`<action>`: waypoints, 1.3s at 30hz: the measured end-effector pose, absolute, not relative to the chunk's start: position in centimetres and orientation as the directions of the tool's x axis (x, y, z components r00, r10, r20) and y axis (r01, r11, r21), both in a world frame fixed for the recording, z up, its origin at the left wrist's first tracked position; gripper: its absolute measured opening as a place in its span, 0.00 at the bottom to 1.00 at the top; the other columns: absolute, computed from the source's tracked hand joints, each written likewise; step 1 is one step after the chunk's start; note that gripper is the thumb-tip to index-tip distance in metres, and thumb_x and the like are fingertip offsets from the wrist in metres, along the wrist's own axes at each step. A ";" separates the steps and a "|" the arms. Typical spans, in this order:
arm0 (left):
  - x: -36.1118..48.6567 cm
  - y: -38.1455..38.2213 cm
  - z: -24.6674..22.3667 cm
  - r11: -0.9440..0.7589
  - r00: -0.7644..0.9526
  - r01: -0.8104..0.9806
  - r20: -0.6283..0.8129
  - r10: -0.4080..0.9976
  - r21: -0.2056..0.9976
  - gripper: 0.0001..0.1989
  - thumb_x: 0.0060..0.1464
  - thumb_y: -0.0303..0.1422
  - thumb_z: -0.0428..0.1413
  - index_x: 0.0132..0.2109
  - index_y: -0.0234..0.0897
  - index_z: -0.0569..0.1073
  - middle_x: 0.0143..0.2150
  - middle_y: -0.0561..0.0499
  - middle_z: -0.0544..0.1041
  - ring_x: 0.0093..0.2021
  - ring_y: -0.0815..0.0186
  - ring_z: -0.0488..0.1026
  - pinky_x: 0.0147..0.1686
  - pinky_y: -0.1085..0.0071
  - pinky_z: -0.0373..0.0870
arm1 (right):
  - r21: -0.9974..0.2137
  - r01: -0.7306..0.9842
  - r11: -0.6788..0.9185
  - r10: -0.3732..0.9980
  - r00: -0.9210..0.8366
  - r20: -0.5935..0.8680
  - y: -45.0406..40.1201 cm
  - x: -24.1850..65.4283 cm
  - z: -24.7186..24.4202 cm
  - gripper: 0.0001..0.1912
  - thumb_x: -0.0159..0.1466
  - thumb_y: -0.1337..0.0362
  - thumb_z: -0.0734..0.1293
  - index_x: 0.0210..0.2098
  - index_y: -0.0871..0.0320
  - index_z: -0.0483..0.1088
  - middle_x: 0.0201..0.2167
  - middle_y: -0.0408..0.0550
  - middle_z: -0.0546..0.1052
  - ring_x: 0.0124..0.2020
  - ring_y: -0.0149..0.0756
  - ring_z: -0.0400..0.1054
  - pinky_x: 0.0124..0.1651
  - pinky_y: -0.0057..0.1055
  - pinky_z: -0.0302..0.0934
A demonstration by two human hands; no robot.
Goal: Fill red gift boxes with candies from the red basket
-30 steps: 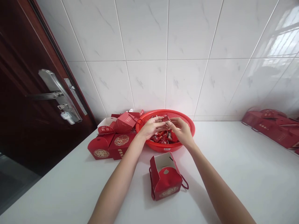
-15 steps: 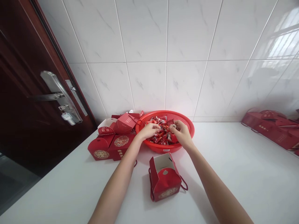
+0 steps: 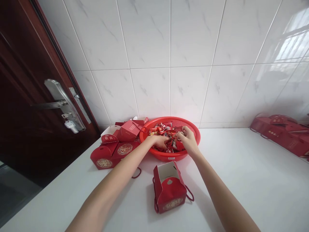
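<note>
A red plastic basket (image 3: pixel 194 129), its upper side perforated, holds a heap of wrapped candies (image 3: pixel 166 128), mostly in red wrappers. My left hand (image 3: pixel 159 141) reaches into the heap from the left; its fingers curl down among the wrappers, and what they close on is hidden. At the basket's right side, my right hand (image 3: pixel 189 139) pinches a red wrapped candy (image 3: pixel 179 136) between thumb and fingers. In front of the basket stands an open red gift box (image 3: pixel 170 190) with a pale inside and dark red cord handles.
Several red gift boxes (image 3: pixel 108 154) are piled left of the basket. More red boxes (image 3: pixel 280 130) lie at the far right by the tiled wall (image 3: pixel 149 93). A dark wooden door (image 3: pixel 21 96) with a metal handle is at the left, past the white table's (image 3: pixel 231 167) edge.
My left hand has gone lower and deeper into the candies. My right hand stays almost in place at the basket's right side. The view has shifted slightly.
</note>
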State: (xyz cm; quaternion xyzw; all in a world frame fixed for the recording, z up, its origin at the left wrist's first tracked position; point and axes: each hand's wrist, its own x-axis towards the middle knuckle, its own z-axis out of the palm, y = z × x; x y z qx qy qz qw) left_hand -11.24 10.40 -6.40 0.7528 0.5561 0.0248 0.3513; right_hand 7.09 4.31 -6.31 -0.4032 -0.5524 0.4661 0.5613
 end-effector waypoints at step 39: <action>-9.5 9.9 -5.5 -0.022 0.441 0.699 -0.407 0.800 0.714 0.09 0.31 0.22 0.55 0.24 0.39 0.74 0.19 0.53 0.72 0.22 0.62 0.71 0.24 0.69 0.69 | -0.959 0.067 0.276 0.961 0.005 0.277 4.6 6.9 -6.7 0.10 0.52 0.59 0.66 0.33 0.52 0.63 0.23 0.40 0.73 0.26 0.40 0.70 0.30 0.35 0.64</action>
